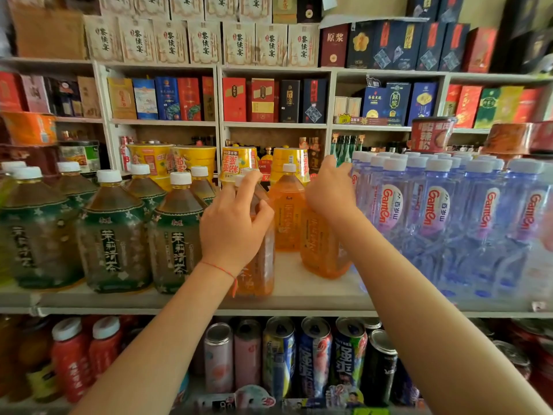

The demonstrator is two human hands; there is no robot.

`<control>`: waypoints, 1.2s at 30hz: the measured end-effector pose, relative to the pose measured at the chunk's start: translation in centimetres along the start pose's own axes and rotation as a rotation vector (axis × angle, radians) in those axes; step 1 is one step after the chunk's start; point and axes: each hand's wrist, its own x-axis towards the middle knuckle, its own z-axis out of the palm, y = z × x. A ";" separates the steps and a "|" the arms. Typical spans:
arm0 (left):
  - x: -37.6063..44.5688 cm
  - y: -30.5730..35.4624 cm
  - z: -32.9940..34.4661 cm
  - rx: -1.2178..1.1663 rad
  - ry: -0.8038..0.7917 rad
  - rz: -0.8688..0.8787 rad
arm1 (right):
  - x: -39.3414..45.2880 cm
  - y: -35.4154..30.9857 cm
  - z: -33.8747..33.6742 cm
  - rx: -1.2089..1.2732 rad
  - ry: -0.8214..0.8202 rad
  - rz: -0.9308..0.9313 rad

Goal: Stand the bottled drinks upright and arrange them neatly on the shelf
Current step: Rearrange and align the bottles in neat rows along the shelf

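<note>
- At 6 o'clock, nearest to the camera, cans (314, 357) and red bottles (71, 354) are standing on the lower level, under the front edge of the shelf (299, 304).
- At the centre, the left hand (232, 223) is gripping the upper part of an orange bottle (258, 271); its fingers are curling around the neck and the index finger is touching the cap. This bottle is standing at the front edge, just beside the green tea bottles (113, 235) at 9 o'clock.
- Toward 2 o'clock from it, the right hand (330, 193) is lying over the top of a second orange bottle (321, 247), which is leaning a little. I cannot tell whether its fingers are closing on the bottle or only pressing it, because the back of the hand is hiding them.
- Behind, between the two hands, a third orange bottle (287, 211) is standing upright.
- At 3 o'clock, the water bottles (434, 217) are filling the shelf in close rows.
- Step in hand, as I judge: both hands are straightening the orange bottles.
- Next move is needing: bring the right bottle fully upright, then slide both bottles into one line with the third one, without pushing the water bottles.
</note>
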 end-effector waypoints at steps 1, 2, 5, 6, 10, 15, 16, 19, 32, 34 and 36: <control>0.0 0.0 0.0 0.001 0.003 -0.002 | 0.2 0.1 -0.1 0.043 0.014 0.006; 0.0 0.1 0.0 0.002 0.002 -0.006 | 0.4 0.4 -0.2 0.095 0.016 0.018; -0.4 0.4 0.0 0.045 -0.013 -0.020 | 0.5 1.3 0.2 0.182 0.012 0.051; -0.6 0.6 0.1 0.066 -0.013 -0.023 | 0.4 1.6 0.2 0.201 0.014 0.069; -1.1 1.2 0.4 0.124 0.038 -0.027 | 0.3 2.1 0.5 0.254 0.020 0.085; -0.9 0.7 1.4 0.113 0.112 -0.005 | -0.4 2.9 1.1 0.363 -0.032 0.093; -0.8 0.6 1.7 0.113 0.112 -0.008 | -0.7 2.8 1.0 0.381 -0.019 0.068; -0.5 0.1 2.5 0.131 0.087 -0.014 | -2.1 2.2 0.8 0.412 -0.001 -0.061; -2.0 3.8 -2.2 -0.646 -0.058 0.005 | -5.7 -1.2 -8.8 0.814 -0.181 -0.126; -3.0 4.1 -2.4 -0.762 -0.101 -0.066 | -5.8 -1.5 -9.3 0.868 -0.305 -0.093; -4.0 3.5 -2.5 -0.681 0.033 -0.045 | -6.0 -1.9 -8.4 0.906 -0.379 -0.096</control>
